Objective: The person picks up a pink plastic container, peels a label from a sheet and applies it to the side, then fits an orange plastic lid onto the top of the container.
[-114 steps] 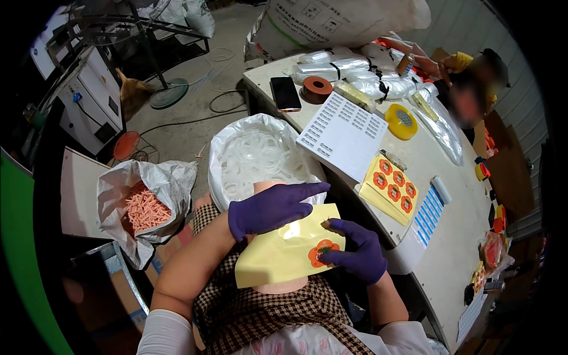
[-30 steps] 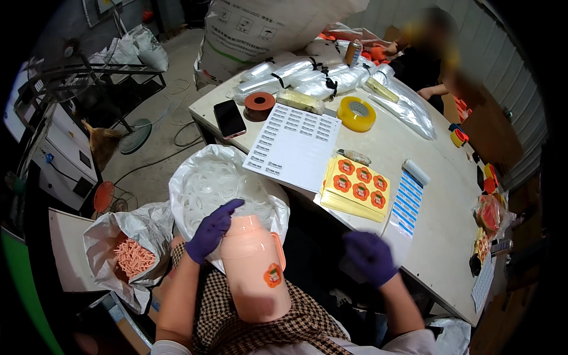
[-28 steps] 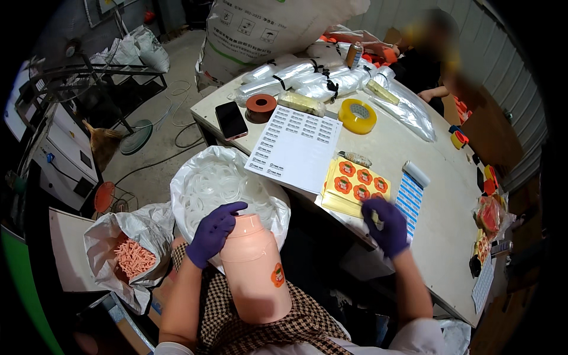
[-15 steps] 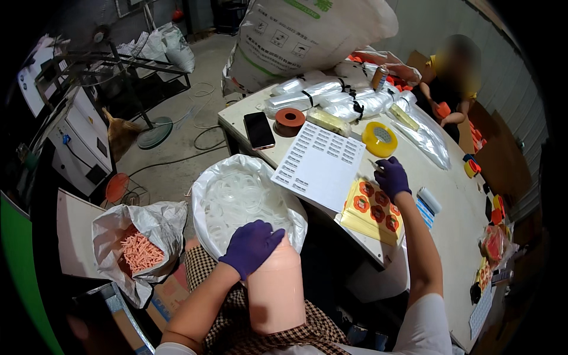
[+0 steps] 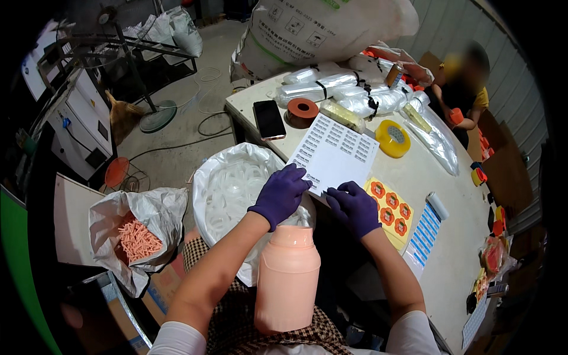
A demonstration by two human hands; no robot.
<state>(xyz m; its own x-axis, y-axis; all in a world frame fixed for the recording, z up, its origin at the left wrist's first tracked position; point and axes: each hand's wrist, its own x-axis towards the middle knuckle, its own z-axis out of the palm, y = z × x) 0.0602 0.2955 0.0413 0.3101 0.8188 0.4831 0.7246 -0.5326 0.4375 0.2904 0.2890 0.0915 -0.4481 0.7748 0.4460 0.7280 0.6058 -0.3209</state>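
Note:
Both my hands wear purple gloves. My left hand (image 5: 280, 194) and my right hand (image 5: 354, 207) meet at the near edge of a white sheet of small printed labels (image 5: 334, 152) on the table, fingers pinching at its edge. A peach-coloured plastic bottle (image 5: 287, 278) stands upright on my lap between my forearms, untouched. Just right of my right hand lies a yellow sheet of round orange stickers (image 5: 391, 208).
A white bag of clear plastic rings (image 5: 232, 188) sits left of the table (image 5: 449, 248); a bag of pink pieces (image 5: 137, 239) lies further left. On the table are a phone (image 5: 268, 119), tape rolls (image 5: 392, 138), a blue label strip (image 5: 425, 236) and wrapped bundles. Another person (image 5: 461, 89) sits at the far side.
The yellow sticker sheet I held is back on the table. My left hand left the bottle and my right hand moved from the orange stickers; both now reach the white label sheet.

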